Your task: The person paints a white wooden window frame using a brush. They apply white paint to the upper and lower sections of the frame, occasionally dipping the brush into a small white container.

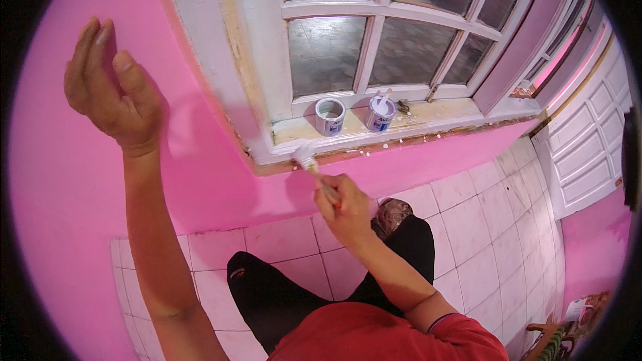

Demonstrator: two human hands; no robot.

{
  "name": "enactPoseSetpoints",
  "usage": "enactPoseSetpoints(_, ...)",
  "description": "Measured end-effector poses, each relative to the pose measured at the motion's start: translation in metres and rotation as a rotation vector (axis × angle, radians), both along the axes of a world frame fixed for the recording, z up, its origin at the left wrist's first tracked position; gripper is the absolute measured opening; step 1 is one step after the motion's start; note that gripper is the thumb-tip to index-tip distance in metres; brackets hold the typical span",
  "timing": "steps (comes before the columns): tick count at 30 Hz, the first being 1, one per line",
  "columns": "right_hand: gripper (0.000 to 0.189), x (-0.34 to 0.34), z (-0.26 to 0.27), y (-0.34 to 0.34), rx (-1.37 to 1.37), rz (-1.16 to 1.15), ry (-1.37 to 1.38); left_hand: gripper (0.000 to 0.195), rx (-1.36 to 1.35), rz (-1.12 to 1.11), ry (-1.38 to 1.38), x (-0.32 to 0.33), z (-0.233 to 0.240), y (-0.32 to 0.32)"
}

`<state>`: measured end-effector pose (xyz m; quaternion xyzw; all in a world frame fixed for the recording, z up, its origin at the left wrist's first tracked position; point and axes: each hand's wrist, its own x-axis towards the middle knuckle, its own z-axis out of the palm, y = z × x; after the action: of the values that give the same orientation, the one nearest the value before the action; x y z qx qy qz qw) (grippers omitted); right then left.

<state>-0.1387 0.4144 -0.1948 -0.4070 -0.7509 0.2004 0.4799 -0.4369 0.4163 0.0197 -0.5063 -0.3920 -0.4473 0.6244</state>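
My right hand [343, 208] grips the handle of a paintbrush [325, 185]. White-coated bristles meet the front edge of the window's wooden sill [286, 148], near its left corner, and look blurred. My left hand [113, 85] is raised at the pink wall [195, 160], holding nothing, thumb apart from the fingers; whether it presses on the wall I cannot tell. Two small paint cans stand on the sill. The left can [330, 123] is open with greyish insides; the right can [380, 116] holds pale paint and a flat stick [384, 98].
White window frame bars [376, 10] surround the glass panes above the sill. A small dark object [403, 107] lies beside the right can. White drips spot the ledge below. A white panelled door [587, 150] stands at right. Tiled floor [471, 230] lies below, with a chair [549, 341] at lower right.
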Motion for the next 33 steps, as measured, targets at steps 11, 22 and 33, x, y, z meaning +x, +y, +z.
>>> enactPoseSetpoints(11, 0.014, 0.051, -0.004, 0.031, 0.046, -0.173, 0.062, 0.03, -0.04, 0.059, 0.049, 0.0, 0.002, -0.002)
enactPoseSetpoints(22, 0.017, 0.089, -0.01, 0.044, 0.056, -0.283, 0.128, 0.033, -0.044, -0.049, 0.008, 0.002, 0.0, -0.001)
enactPoseSetpoints(33, 0.017, 0.125, -0.016, 0.068, 0.093, -0.408, 0.137, 0.034, -0.046, 0.076, 0.04, -0.006, 0.0, -0.004)
